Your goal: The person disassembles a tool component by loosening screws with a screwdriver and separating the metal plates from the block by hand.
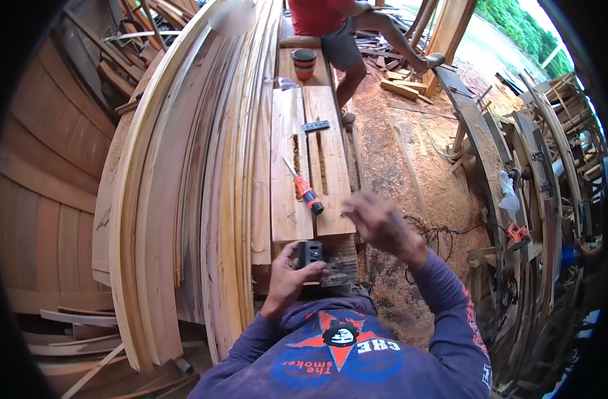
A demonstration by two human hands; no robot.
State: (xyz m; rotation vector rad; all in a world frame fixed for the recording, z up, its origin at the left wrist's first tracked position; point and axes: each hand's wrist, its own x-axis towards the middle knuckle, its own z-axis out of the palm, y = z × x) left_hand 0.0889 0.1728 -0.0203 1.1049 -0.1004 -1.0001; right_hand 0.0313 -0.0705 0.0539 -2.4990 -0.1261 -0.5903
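Note:
Near my chest, my left hand (292,274) holds a small dark metal block with holes (310,253), its fingers round the left and lower sides. My right hand (378,221) is raised over the right edge of the boards, with its fingers curled together; whatever they may hold is too small to make out. Between and beyond my hands, a red and blue screwdriver (306,193) lies on two pale boards (287,223) that have long slots cut in them. Farther up the boards rests a dark metal plate with holes (316,126).
A striped pot (304,64) stands beyond the boards. Another person (344,40) in a red shirt sits at the far end. Long stacked planks (191,166) run along the left. Sawdust and a black cable (443,231) lie at the right.

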